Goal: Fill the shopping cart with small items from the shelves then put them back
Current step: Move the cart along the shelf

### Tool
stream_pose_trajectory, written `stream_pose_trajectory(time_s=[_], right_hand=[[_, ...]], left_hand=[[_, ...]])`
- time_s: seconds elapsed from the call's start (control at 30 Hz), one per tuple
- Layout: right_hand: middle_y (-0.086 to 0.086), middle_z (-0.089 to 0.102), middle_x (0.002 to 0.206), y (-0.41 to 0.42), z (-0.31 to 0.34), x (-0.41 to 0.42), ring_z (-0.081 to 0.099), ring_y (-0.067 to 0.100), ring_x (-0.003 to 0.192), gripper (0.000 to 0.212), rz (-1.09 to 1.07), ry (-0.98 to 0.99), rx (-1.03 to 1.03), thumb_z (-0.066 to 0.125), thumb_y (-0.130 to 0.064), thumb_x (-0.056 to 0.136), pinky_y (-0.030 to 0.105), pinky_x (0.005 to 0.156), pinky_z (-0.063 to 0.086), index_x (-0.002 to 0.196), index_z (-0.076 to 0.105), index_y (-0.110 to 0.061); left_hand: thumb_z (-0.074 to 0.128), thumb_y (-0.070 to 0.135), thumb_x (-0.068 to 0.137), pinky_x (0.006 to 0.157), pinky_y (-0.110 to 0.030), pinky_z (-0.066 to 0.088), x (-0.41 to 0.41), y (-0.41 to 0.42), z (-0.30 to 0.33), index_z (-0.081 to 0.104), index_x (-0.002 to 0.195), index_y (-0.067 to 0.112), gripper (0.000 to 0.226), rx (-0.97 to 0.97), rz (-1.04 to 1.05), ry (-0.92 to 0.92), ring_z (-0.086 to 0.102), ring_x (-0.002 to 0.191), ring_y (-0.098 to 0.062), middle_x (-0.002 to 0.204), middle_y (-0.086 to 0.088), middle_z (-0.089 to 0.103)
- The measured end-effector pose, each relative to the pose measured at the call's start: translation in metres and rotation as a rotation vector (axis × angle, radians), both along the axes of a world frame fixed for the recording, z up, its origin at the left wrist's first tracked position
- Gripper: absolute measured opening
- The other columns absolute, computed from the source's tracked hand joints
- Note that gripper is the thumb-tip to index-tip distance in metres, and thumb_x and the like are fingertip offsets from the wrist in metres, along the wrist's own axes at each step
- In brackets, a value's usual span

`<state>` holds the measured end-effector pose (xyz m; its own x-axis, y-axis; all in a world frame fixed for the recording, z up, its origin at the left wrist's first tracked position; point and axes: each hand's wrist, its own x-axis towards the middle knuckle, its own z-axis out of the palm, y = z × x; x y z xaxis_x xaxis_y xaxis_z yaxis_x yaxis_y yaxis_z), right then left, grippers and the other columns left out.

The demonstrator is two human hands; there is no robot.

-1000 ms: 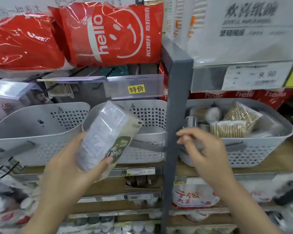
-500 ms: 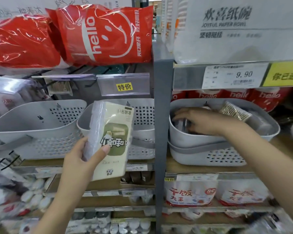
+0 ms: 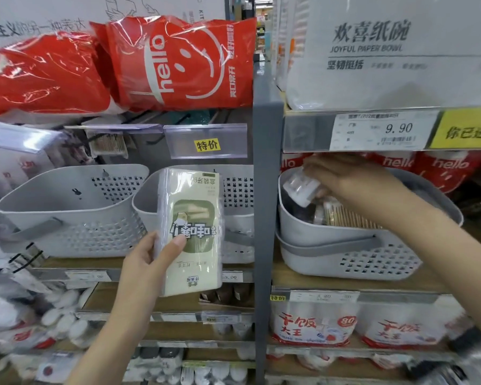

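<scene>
My left hand (image 3: 147, 262) grips a cream and green plastic-wrapped pack (image 3: 192, 232) upright in front of the shelves, thumb across its front. My right hand (image 3: 342, 179) reaches over the grey basket (image 3: 353, 245) on the right shelf and holds a small clear plastic container (image 3: 300, 190) just above the basket's left end. Packs of toothpicks (image 3: 345, 215) lie inside that basket under the hand.
Two more grey baskets (image 3: 67, 212) stand on the left shelf behind the pack. Red "hello" bags (image 3: 178, 62) fill the shelf above, white paper-bowl packs (image 3: 386, 51) the upper right. A grey upright post (image 3: 267, 190) divides the shelves. Price tags line the shelf edges.
My right hand went from the basket's front rim into the basket and now lifts a small clear container out. My left hand turned the pack upright, its front facing me.
</scene>
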<state>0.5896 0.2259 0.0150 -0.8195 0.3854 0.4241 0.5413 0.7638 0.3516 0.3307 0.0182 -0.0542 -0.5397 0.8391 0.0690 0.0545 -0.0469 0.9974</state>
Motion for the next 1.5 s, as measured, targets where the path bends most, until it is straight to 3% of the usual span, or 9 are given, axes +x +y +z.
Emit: stream_pose_trajectory(time_s=[0.2,0.4,0.6,0.77,0.93,1.03,1.17,1.37,1.5], right_hand=[[0.018,0.062,0.118,-0.031,-0.018,0.038,0.056,0.038,0.110,0.039,-0.160,0.420,-0.148,0.061,-0.018,0.086,0.046,0.092,0.045,0.121,0.058,-0.001],[-0.027,0.054,0.116,-0.124,-0.032,0.030,0.048,-0.012,0.106,0.033,-0.059,0.898,-0.548,0.045,-0.047,0.091,0.005,0.090,0.036,0.121,0.049,-0.034],[-0.015,0.070,0.106,-0.202,-0.058,-0.049,0.065,0.006,0.099,0.022,0.105,1.218,-1.196,0.056,-0.051,0.088,0.015,0.080,0.051,0.103,0.067,-0.041],[-0.008,0.067,0.120,-0.259,-0.075,-0.154,0.063,0.011,0.112,0.064,0.213,1.189,-1.728,0.072,-0.072,0.057,0.026,0.091,0.052,0.111,0.068,-0.037],[0.000,0.066,0.123,-0.330,-0.098,-0.260,0.064,0.017,0.111,0.065,0.239,1.061,-2.201,0.068,-0.056,0.071,0.036,0.089,0.055,0.126,0.058,-0.023],[0.014,0.061,0.124,-0.375,-0.114,-0.317,0.064,0.026,0.092,0.065,0.177,0.869,-2.403,0.052,-0.043,0.078,0.026,0.066,0.056,0.136,0.050,-0.014],[0.004,0.063,0.128,-0.432,-0.127,-0.381,0.063,0.020,0.111,0.058,0.152,0.720,-2.545,0.059,-0.045,0.075,0.030,0.082,0.057,0.127,0.056,-0.019],[-0.001,0.072,0.108,-0.472,-0.131,-0.453,0.066,0.015,0.104,0.032,0.106,0.454,-2.649,0.038,-0.034,0.091,0.036,0.086,0.054,0.106,0.063,-0.021],[0.008,0.067,0.120,-0.482,-0.141,-0.518,0.062,0.023,0.112,0.063,0.113,0.410,-2.659,0.069,-0.048,0.070,0.037,0.088,0.052,0.123,0.059,-0.015]], left_hand=[[0.073,0.037,0.075,0.065,-0.026,0.059,0.005,-0.003,-0.006,0.064,0.110,0.017,0.041,0.017,-0.077,-0.140,0.071,0.089,-0.023,0.099,-0.006,0.074],[0.070,0.037,0.078,0.057,-0.022,0.056,-0.001,-0.022,-0.007,0.065,0.110,0.012,0.041,-0.010,-0.147,-0.257,0.072,0.085,-0.015,0.098,-0.004,0.074],[0.072,0.049,0.068,0.062,-0.031,0.059,-0.031,-0.090,-0.012,0.066,0.111,0.011,0.058,-0.061,-0.112,-0.349,0.071,0.090,-0.025,0.102,-0.011,0.072],[0.076,0.057,0.043,0.060,-0.035,0.058,-0.083,-0.185,-0.022,0.065,0.115,0.011,0.086,-0.103,0.093,-0.425,0.070,0.091,-0.030,0.103,-0.013,0.072],[0.072,0.058,0.050,0.060,-0.031,0.056,-0.130,-0.307,-0.031,0.068,0.112,0.011,0.078,-0.082,0.375,-0.419,0.070,0.092,-0.029,0.104,-0.014,0.072],[0.076,0.061,0.046,0.061,-0.031,0.057,-0.147,-0.377,-0.036,0.065,0.116,0.013,0.086,-0.065,0.549,-0.449,0.070,0.094,-0.029,0.106,-0.012,0.072],[0.068,0.035,0.070,0.052,-0.023,0.054,-0.162,-0.448,-0.040,0.067,0.106,0.019,0.039,0.002,0.809,-0.500,0.072,0.082,-0.017,0.098,-0.005,0.074],[0.064,0.032,0.072,0.051,-0.025,0.054,-0.199,-0.496,-0.054,0.065,0.111,0.011,0.045,0.103,1.087,-0.574,0.072,0.081,-0.021,0.102,-0.011,0.073],[0.053,0.034,0.075,0.052,-0.029,0.054,-0.240,-0.504,-0.072,0.074,0.094,0.013,0.036,0.131,1.170,-0.625,0.072,0.077,-0.021,0.095,-0.012,0.074]])
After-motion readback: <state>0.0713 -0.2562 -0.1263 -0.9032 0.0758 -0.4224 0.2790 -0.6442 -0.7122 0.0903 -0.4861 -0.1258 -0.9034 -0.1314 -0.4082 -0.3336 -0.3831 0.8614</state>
